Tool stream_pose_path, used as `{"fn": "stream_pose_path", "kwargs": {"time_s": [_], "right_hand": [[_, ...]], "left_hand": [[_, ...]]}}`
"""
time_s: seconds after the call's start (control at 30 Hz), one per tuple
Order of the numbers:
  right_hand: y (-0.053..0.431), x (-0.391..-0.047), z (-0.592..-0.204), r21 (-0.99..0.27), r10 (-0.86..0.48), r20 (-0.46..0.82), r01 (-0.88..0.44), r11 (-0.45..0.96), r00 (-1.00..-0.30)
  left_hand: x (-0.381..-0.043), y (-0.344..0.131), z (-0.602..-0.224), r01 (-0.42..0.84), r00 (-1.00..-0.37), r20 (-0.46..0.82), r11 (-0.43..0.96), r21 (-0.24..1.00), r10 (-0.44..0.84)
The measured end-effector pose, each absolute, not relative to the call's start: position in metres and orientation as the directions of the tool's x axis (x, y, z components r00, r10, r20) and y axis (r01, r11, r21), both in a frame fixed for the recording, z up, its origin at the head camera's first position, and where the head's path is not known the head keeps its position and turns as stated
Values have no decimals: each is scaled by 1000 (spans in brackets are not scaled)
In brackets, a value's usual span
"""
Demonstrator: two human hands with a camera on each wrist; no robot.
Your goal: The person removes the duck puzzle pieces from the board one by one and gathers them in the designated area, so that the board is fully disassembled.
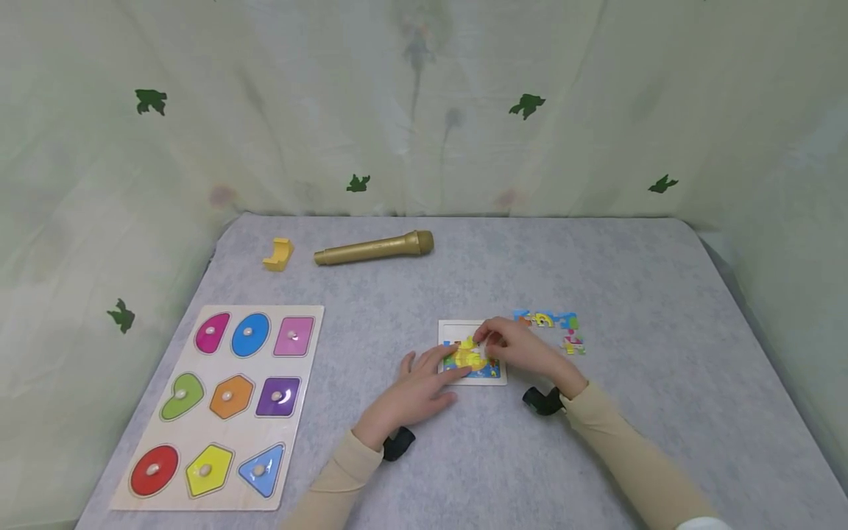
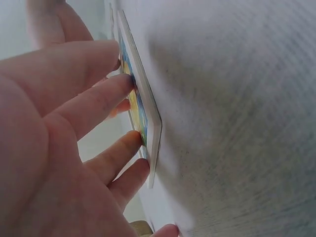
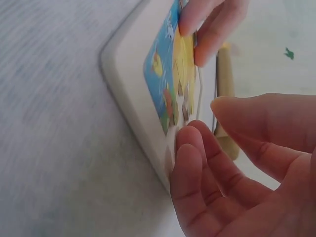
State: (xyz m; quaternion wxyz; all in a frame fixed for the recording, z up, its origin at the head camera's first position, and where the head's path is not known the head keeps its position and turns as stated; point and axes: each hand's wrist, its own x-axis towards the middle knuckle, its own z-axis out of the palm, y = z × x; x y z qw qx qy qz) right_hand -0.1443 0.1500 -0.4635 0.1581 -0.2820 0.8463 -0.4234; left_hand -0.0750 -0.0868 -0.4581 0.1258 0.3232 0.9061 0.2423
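Observation:
A small jigsaw puzzle in a white frame [image 1: 457, 382] lies on the table, with a yellow figure on blue partly assembled inside. My left hand [image 1: 417, 390] rests its outstretched fingertips on the picture and near edge; the left wrist view shows several fingers [image 2: 101, 101] touching the puzzle. Over the puzzle's right side is my right hand [image 1: 523, 350], fingers bent. In the right wrist view its thumb [image 3: 256, 116] stands apart from the fingertips [image 3: 190, 140], which touch the puzzle's surface, and no piece shows between them. Loose puzzle pieces [image 1: 568, 321] lie just beyond the right hand.
At the left lies a wooden shape board [image 1: 245, 442] with several coloured knobbed shapes. Farther back are a gold microphone [image 1: 374, 250] and a small yellow curved block [image 1: 281, 253]. A pale curtain [image 1: 424, 147] with green leaf-like patches hangs behind the table.

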Motion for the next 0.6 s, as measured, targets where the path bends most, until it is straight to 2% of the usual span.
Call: {"fn": "stream_pose_path", "kwargs": {"time_s": [0.3,0.6], "right_hand": [[139,-145,-462,-786,-571,-46,-323,528,-820],[136,-146,-464,-808,-590,-14,-338,482,-807]], "left_hand": [[-75,-87,-461,528,-762,-47,662,531,646],[-75,-87,-460,528,-768,-38,666,526,639]]}}
